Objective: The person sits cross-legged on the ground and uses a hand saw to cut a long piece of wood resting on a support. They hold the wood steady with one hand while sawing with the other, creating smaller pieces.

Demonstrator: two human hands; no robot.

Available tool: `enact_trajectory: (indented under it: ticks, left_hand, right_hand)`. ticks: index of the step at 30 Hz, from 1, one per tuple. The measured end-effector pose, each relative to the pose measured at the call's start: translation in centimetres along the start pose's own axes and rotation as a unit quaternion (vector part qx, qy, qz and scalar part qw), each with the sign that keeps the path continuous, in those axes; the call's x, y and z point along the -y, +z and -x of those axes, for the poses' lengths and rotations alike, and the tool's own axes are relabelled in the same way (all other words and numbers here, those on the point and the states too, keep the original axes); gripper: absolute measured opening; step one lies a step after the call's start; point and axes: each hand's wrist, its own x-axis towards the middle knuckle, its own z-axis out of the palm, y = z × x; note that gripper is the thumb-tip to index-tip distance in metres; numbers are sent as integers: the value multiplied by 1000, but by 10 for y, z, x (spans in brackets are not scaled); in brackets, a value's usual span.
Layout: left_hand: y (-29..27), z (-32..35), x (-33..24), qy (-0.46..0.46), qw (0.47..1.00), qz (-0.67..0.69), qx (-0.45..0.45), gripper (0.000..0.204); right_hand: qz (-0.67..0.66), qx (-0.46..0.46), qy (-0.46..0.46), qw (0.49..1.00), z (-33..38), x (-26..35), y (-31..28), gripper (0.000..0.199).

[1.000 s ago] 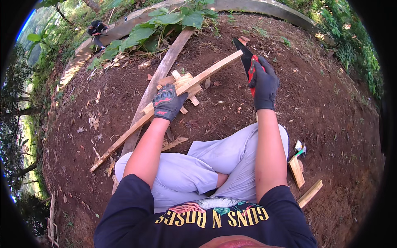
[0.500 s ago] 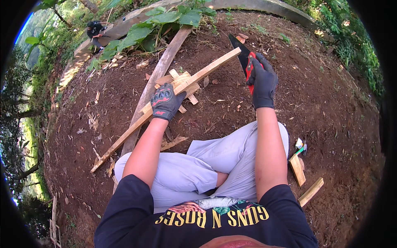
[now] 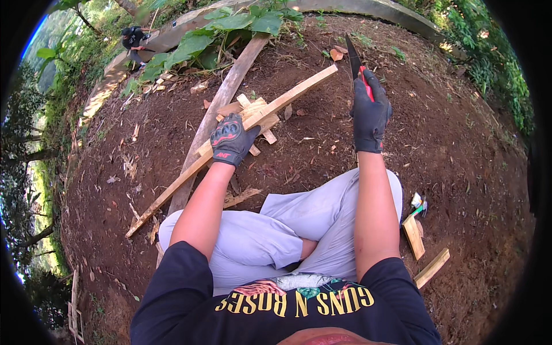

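In a black glove with red trim, my left hand [image 3: 229, 138] is closed round a long, pale wooden strip [image 3: 299, 90]. The strip slants from the ground near my left knee up to the far right, over several short wood pieces [image 3: 253, 108] and a weathered plank [image 3: 233, 83]. My right hand [image 3: 370, 115], also gloved, grips the red handle of a hand saw [image 3: 355, 57]. The saw's dark blade points away from me, standing a little to the right of the strip's far end and apart from it. Part of the handle is hidden by my fingers.
Right of my knee, two wood offcuts [image 3: 432, 268] lie on the brown soil [image 3: 460, 172], near a small green-and-white item [image 3: 418, 206]. Broad-leaved plants [image 3: 195, 46] grow over the plank's far end. Another person [image 3: 134, 43] sits far left, by a concrete edge [image 3: 391, 11].
The saw has moved right, away from the strip's end, and its blade has turned more upright and edge-on. My left hand and the strip have barely shifted.
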Motion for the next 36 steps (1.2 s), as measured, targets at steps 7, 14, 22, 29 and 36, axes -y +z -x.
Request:
enact_trajectory:
  ticks: [7, 14, 22, 29, 36]
  left_hand:
    - [-1, 0, -1, -23, 1000, 11, 10, 55]
    - [8, 1, 7, 7, 999, 17, -29, 55]
    - [4, 2, 5, 13, 1000, 16, -20, 56]
    - [4, 2, 4, 14, 1000, 10, -23, 57]
    - [9, -1, 6, 0, 1000, 17, -15, 55]
  right_hand:
    - [-60, 127, -22, 990, 6, 17, -7, 33]
    - [-34, 6, 42, 999, -7, 0, -10, 32]
    - [-239, 139, 167, 946, 3, 22, -12, 36]
    - [-282, 96, 199, 934, -4, 14, -13, 35]
    - [-380, 118, 236, 886, -3, 13, -9, 32]
